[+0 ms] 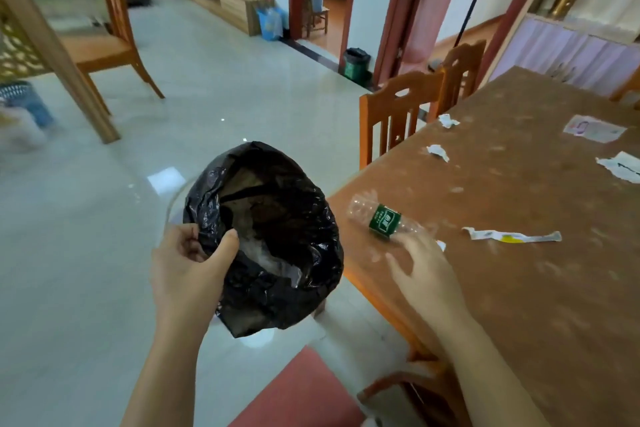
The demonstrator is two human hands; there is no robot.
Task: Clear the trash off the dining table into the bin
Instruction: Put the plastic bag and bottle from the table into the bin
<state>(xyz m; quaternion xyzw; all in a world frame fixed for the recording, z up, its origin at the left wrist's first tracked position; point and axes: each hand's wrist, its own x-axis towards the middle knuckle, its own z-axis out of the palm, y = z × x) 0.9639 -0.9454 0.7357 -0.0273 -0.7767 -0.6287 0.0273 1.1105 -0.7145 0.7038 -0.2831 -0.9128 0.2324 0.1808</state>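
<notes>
My left hand (188, 267) pinches the bin (266, 236); right fingers (398, 262) spread by the bottle (384, 218) (lying diagonal, neck toward me) on the worktop (519, 270).

A thin black plastic liner (277, 239), crinkled and glossy, covers the bin. A clear plastic bottle (381, 217), ribbed and shiny, carries a green printed label. The worktop (519, 288) is covered in a brown, matt, mottled surface with pale worn patches, edged in orange-brown varnished wood. Torn white paper scraps (438, 151) and a flat white wrapper (512, 236) look matt. The chairs (398, 114) are smooth lacquered wood. The floor (104, 253) is pale polished tile, highly reflective.
</notes>
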